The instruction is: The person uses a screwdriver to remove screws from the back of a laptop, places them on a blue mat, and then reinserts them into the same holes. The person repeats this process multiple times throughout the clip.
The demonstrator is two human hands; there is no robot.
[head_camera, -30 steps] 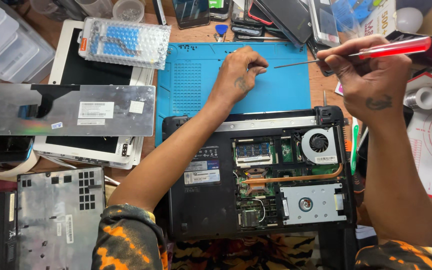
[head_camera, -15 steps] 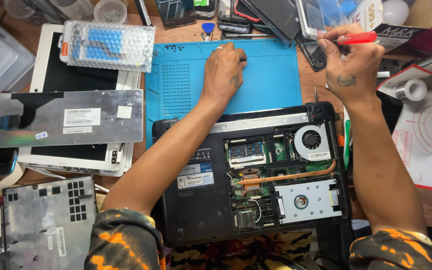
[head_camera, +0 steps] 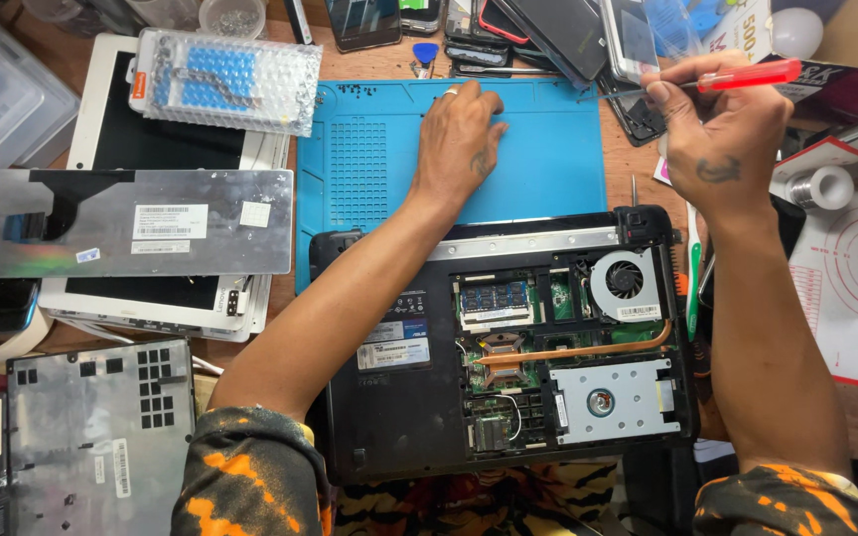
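Note:
A black laptop (head_camera: 399,397) lies upside down in front of me with its bottom cover off, showing fan, copper heat pipe, memory and drive. My left hand (head_camera: 459,139) rests palm down on the blue work mat (head_camera: 548,169) behind the laptop, fingers spread a little, holding nothing that I can see. My right hand (head_camera: 722,139) is raised above the mat's right edge, closed around a screwdriver with a red handle (head_camera: 747,75) that points left.
A silver keyboard back (head_camera: 121,223) lies on a white laptop (head_camera: 91,119) at left, with a bubble-wrapped part (head_camera: 220,79) above. A grey cover panel (head_camera: 91,427) sits lower left. Phones and screens (head_camera: 548,30) crowd the far edge. A white mat (head_camera: 856,278) lies right.
My left hand has slid left and flattened onto the blue mat. My right hand has drawn the red screwdriver in toward me, and my head has shifted slightly.

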